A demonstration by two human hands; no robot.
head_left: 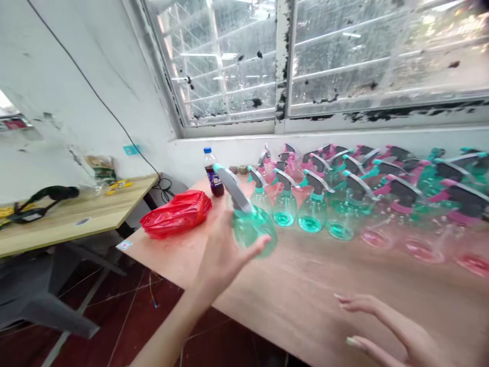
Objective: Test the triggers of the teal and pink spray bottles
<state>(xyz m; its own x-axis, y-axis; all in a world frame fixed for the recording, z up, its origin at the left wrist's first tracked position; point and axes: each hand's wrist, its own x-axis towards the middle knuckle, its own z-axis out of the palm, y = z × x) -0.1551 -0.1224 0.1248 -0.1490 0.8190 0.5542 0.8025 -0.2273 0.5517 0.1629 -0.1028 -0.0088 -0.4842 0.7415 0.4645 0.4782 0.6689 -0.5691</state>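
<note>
My left hand (pixel 225 250) grips a clear green spray bottle (pixel 254 229) round its body, its grey trigger head tilted up to the left. The bottle is raised over the table, in front of the row. My right hand (pixel 389 326) hangs over the table's near side at the lower right, fingers apart and holding nothing. Behind the held bottle stand several green spray bottles (pixel 284 208) with grey and teal heads. Pink spray bottles (pixel 424 244) continue the front row to the right, and more stand packed behind.
A red plastic bag (pixel 176 214) lies on the wooden table (pixel 298 285) near its left corner. Beyond it stands a dark drink bottle (pixel 213 173) with a blue cap. A second table (pixel 95 214) at the left bears black straps (pixel 49 196). Windows (pixel 229 61) rise behind.
</note>
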